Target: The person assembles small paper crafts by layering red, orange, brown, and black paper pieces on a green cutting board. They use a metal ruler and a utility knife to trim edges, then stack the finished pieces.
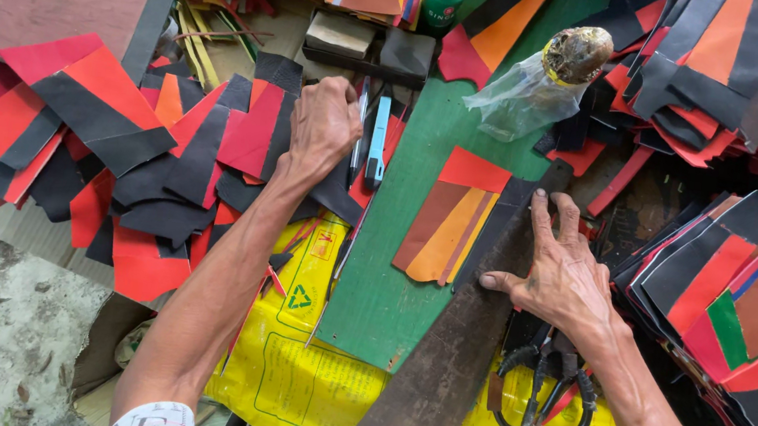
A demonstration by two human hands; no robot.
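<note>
At the frame's centre a long dark metal strip [468,347], its axis running from lower centre to upper right, is pressed flat by the spread right hand [562,277] beside an orange-brown patchwork piece [450,216], while the left hand [322,126], fingers curled, is rested on red and black pieces [205,155] at upper left.

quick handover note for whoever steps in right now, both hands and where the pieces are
Left hand: closed, knuckles up, on the heap of red and black cut pieces left of the green cutting mat; what it grips is hidden.
Right hand: fingers spread, pressing the long dark flat bar beside a joined orange, brown and red panel on the mat.
Blue utility knife lies near the left hand; scissors lie under the right wrist.
Done: stitched panels are stacked at right.
Left: the loose heap remains.
</note>
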